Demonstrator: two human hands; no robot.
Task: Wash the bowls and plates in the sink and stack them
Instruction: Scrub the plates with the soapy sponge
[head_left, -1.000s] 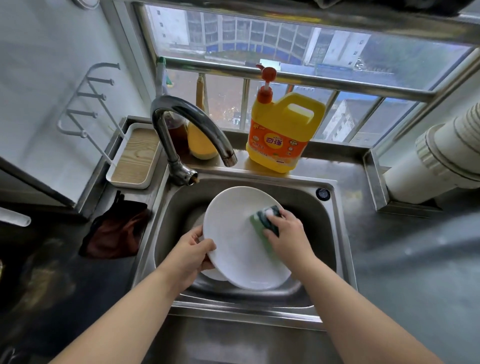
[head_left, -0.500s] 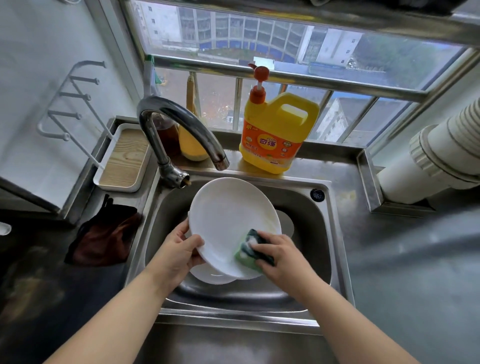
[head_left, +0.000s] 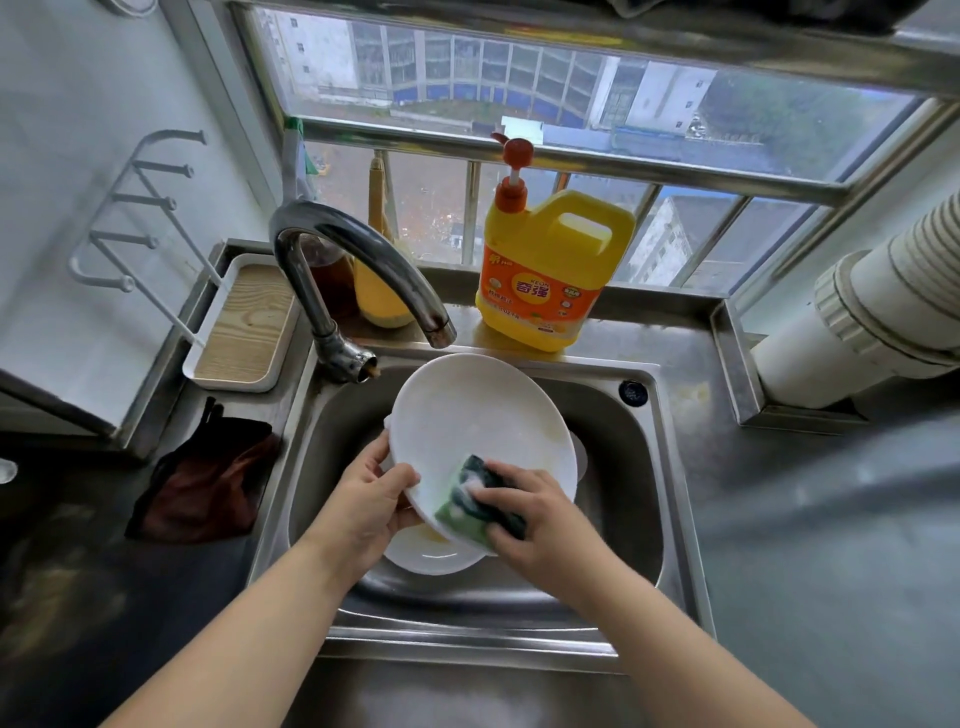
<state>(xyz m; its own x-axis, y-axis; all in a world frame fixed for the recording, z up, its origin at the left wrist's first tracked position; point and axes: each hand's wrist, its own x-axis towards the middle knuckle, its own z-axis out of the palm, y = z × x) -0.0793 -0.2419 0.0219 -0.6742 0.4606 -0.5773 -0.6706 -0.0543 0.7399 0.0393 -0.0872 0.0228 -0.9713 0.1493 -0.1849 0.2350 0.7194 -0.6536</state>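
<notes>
— What was seen first?

— A big steel counter (head_left: 810, 545) was seen, with a sink (head_left: 644, 467) set into it. A bent tap (head_left: 358, 260) was fixed at the back left corner of the sink.

— And what was kept by the window?

— A yellow soap jug (head_left: 550, 270) with an orange pump was stood on the ledge behind the sink. A white tray (head_left: 244, 322) with a wooden bottom was laid to the left, and a dark red cloth (head_left: 202, 488) was dropped in front of it.

— Where was the plate?

— A white plate (head_left: 467, 415) was held tilted over the sink, under the tap's spout. Its left edge was pinched by the left hand (head_left: 363, 504), with the thumb on the front and the fingers curled behind. More white dishes (head_left: 426, 551) were left lying in the bottom of the sink, under the plate.

— Was anything held in the other hand?

— Yes. A green sponge (head_left: 467, 504) with white foam was gripped by the right hand (head_left: 540, 519), fingers curled over it. The sponge was pressed against the lower part of the plate.
</notes>
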